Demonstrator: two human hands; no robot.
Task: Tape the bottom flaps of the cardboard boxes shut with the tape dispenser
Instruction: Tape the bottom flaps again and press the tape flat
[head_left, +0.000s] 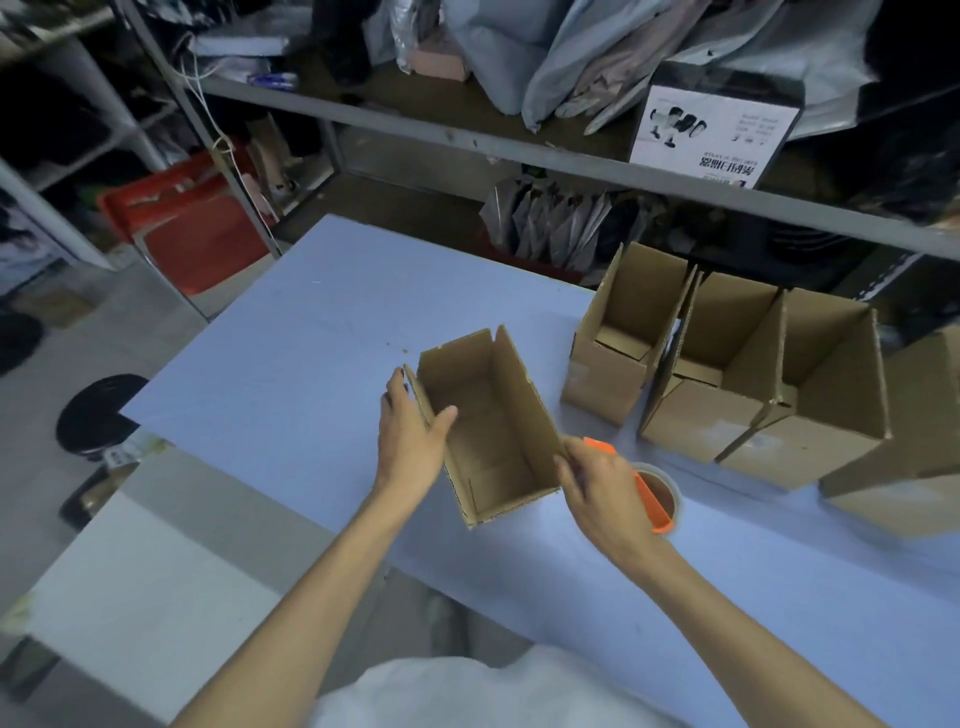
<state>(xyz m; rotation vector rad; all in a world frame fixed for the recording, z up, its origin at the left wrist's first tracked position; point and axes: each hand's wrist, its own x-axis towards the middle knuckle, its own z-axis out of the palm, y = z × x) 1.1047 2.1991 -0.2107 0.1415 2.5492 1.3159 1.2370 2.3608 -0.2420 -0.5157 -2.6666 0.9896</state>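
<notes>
Table (291, 374): flat, pale blue, good backing to press against.

Boxes (753, 415), far right of the table: several standing open side up, packed close together, at least some touching. Can't see their undersides.

Box (488, 431), table centre, between both hands: small corrugated carton, mouth up, empty, tilted a bit off square to the table edge. Judgement: very light, walls stiff along the flutes but they rack and cave if squeezed mid-panel. It will skate on the table under tape drag. Hold at corners or fold lines, not the loose flap edges. The bottom seam needs the box flipped over and one hand pinning it.

Dispenser (655, 501): orange handle plus tape roll, lying on the table just right of the box's near corner. Rigid, light. Take it by the handle and keep clear of the cutter end.

Left hand (410, 441): gripping the box's left wall, thumb inside, fingers outside.

Right hand (602, 493): fingers curled at the box's near right corner, overlapping the dispenser. Can't tell which it holds, if either.
</notes>
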